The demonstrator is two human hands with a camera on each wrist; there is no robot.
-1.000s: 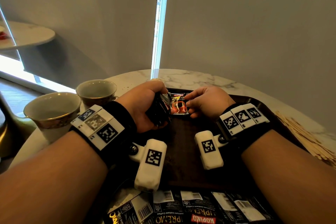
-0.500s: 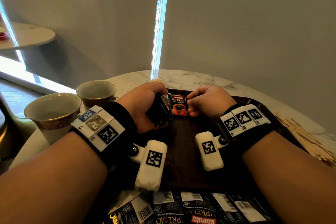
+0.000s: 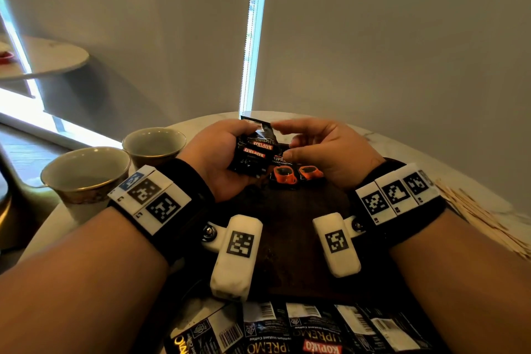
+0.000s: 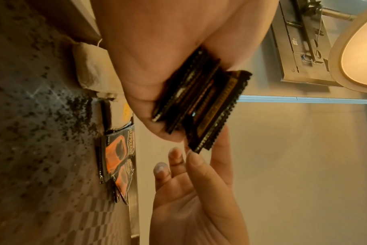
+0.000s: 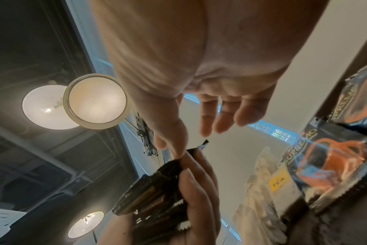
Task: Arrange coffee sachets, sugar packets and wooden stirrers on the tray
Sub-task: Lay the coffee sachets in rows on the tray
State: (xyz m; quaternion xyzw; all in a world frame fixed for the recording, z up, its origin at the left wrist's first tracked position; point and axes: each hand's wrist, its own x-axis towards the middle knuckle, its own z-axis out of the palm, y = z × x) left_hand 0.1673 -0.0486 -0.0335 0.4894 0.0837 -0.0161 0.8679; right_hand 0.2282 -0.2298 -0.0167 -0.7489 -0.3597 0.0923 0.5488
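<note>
Two coffee sachets (image 3: 296,174) already lie at the far edge of the tray (image 3: 287,238), while the left hand (image 3: 218,152) grips a stack of sachets (image 3: 254,152) and the right hand (image 3: 324,149), fingers loosely spread, reaches its top sachet, which I judge must next be pinched.

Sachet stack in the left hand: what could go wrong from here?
1. The left hand grips several coffee sachets fanned unevenly; pulling the top one may drag others loose.
2. Dropped ones could disturb the two sachets on the tray.
3. The right hand reaches with open fingers and could miss the edge.
</note>
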